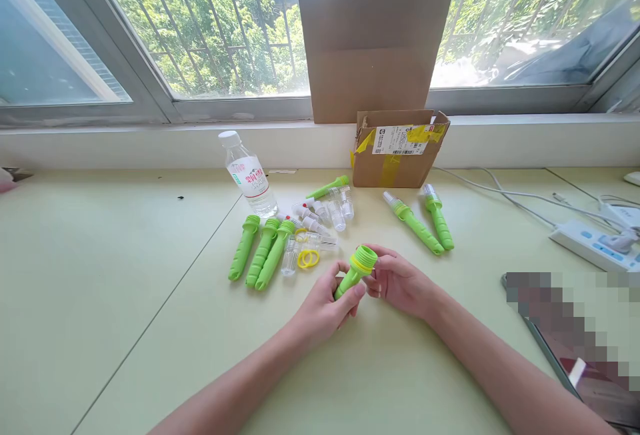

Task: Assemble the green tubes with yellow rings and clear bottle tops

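Note:
My left hand (330, 301) is wrapped round a green plastic handle (350, 280), torch-shaped, with a wide threaded mouth tilted up to the right. A yellow ring (356, 267) sits around its neck, just below the thread. The fingers of my right hand (397, 278) are curled against the threaded end from the right and behind; some fingertips are hidden. Beyond my hands lie loose yellow rings (308, 259), clear ribbed plastic caps (290, 256) and small white-and-clear parts (314, 225). Three similar green handles (261, 255) lie side by side to the left.
Two green handles with clear tips (420, 227) lie at right, another green handle (327, 187) at the back. A water bottle (250, 178) and an open cardboard box (390, 168) stand behind. A power strip (595, 245), cables and a phone-like device (545, 348) are on the right.

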Demonstrator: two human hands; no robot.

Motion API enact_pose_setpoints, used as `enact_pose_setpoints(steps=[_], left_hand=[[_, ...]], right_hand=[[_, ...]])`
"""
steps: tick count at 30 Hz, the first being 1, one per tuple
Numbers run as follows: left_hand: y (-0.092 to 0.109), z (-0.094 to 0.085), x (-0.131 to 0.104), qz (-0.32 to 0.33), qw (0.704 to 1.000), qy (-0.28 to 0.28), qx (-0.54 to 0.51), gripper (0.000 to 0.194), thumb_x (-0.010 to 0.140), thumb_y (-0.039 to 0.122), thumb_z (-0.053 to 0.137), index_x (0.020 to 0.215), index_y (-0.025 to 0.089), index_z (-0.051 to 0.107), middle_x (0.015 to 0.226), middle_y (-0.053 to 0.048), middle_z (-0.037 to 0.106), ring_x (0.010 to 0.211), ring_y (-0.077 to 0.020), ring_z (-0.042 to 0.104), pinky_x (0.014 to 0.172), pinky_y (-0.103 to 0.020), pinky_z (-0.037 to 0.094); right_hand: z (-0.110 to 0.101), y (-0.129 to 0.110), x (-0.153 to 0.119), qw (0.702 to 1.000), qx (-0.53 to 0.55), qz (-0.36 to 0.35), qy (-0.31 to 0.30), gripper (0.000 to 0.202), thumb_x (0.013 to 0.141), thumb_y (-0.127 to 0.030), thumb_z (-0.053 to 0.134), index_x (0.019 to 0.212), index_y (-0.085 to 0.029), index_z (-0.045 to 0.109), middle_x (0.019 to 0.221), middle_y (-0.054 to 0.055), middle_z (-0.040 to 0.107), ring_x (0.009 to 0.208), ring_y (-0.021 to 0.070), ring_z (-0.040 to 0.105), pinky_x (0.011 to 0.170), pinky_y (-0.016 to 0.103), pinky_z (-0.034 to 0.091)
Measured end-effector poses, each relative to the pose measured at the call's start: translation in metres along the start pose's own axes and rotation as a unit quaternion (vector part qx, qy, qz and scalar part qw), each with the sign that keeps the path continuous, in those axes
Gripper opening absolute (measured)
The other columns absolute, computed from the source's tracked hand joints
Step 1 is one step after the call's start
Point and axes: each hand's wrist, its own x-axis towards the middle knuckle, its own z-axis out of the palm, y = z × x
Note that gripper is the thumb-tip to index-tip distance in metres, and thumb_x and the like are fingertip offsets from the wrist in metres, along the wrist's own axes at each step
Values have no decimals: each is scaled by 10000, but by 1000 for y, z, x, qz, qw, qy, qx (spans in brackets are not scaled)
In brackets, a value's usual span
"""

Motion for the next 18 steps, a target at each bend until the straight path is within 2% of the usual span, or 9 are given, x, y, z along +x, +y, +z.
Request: enact_pose_setpoints(steps=[5,9,14,18], left_hand=[[0,-1,1,28,999,25,1,271,859,430,565,874,193,435,705,21,593,441,-57,462,429,-189,344],[-1,-5,4,51,999,5,-3,299,870,443,545,965,159,536,733,-22,615,500,-87,524,486,-217,397],[1,-7,3,43,999,-28,-19,382,921,478,430,1039,139,559,701,-24,588,497,-95,507,499,-235,390],[2,-6,3,44,998,-37,-20,398,943,479,375,1053,136,546,637,9,533,467,-74,437,489,-225,348]], right_hand=[[-1,0,0,1000,3,1,14,148,787,-240,635,928,-195,633,697,-18,529,545,83,448,521,232,346],[-2,-1,-1,1000,-1,1,16,109,790,-246,635,890,-203,631,645,-27,511,526,84,440,516,231,338],[-2,-2,-1,1000,-13,-3,5,131,807,-250,616,927,-205,642,658,-18,522,523,81,432,505,221,355],[0,-2,-1,1000,-26,-3,4,180,811,-243,605,976,-188,653,699,-6,544,520,79,442,486,216,381]])
